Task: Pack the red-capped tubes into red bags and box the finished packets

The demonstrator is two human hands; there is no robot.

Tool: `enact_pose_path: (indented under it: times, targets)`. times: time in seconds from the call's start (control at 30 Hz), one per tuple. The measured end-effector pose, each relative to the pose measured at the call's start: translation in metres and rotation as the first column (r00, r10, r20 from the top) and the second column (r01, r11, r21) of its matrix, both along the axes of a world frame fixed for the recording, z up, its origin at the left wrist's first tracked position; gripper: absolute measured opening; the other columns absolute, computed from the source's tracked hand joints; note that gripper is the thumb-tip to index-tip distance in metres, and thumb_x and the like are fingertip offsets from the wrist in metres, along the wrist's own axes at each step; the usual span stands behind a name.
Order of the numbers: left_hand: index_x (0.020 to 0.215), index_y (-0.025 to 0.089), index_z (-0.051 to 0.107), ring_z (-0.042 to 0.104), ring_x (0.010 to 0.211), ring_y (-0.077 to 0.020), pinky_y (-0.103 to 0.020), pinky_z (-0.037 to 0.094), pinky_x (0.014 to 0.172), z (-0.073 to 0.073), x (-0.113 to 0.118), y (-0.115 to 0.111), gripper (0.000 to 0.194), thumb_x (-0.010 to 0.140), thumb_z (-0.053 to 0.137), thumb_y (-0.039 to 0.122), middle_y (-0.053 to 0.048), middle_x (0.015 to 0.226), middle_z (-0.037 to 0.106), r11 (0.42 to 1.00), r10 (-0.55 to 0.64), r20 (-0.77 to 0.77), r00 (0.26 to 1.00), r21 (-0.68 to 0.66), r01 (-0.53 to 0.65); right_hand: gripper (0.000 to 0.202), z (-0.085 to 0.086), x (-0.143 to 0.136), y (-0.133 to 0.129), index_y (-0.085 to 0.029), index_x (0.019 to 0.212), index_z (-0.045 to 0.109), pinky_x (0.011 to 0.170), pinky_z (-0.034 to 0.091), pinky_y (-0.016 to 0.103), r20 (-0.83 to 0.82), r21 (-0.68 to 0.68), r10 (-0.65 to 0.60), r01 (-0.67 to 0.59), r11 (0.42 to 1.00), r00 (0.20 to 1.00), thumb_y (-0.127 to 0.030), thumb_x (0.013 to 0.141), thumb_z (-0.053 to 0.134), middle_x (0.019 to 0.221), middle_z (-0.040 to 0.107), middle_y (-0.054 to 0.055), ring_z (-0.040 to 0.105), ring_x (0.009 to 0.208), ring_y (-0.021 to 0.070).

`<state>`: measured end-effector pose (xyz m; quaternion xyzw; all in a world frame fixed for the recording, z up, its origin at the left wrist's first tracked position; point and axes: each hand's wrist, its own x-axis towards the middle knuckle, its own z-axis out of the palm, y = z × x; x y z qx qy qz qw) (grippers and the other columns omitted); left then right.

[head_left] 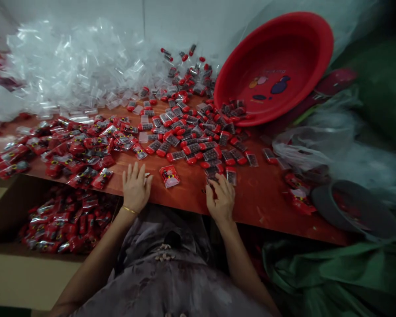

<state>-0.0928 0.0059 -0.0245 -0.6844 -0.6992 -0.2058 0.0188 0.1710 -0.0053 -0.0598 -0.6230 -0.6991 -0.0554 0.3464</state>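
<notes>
My left hand [136, 188] rests at the table's front edge with its fingers stretched out and apart. A small pale piece, too blurred to name, shows beside its thumb. Between my two hands lies a red printed packet [169, 176], touched by neither. My right hand [221, 199] reaches over the table with bent, parted fingers, its fingertips at the near edge of a pile of small clear tubes with red caps and dark contents [191, 132]. Whether those fingertips press on a tube is unclear. Left of the pile is a heap of red wrapped packets [75, 143].
A mound of clear plastic tubes [79, 66] stands against the wall. A red basin [273, 66] leans at back right, with tubes at its lip. Below the table's left edge, a carton [6, 211] holds many packets. Plastic bags [330, 136] and a grey bowl [336, 209] lie right.
</notes>
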Motion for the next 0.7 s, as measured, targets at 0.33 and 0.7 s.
enact_pose_path:
  times: [0.33,0.7]
  targets:
    - [0.107,0.03,0.069,0.031,0.135,-0.0339,-0.056,0.023,0.107,-0.005,0.041,0.032,0.029,0.086,0.05,0.036,-0.007,0.134,0.054,0.962,-0.213,0.026,0.977,-0.168,0.214,0.023,0.002,-0.007,-0.003,-0.02,0.09,0.069,0.098,0.038,0.04,0.045,0.048,0.014,-0.016,0.999,0.999,-0.028,0.088,0.048,0.11,0.068,0.009,0.057,0.112,0.0228]
    - [0.108,0.03,0.068,0.029,0.136,-0.0333,-0.056,0.02,0.109,0.015,0.05,0.014,0.029,0.085,0.05,0.033,-0.006,0.139,0.048,0.978,-0.209,0.069,0.975,0.035,0.207,0.029,0.032,-0.068,0.009,-0.017,0.101,0.063,0.077,0.048,0.031,-0.5,-0.139,0.164,-0.265,0.954,0.851,-0.039,0.085,0.053,0.092,0.069,0.008,0.063,0.082,0.0186]
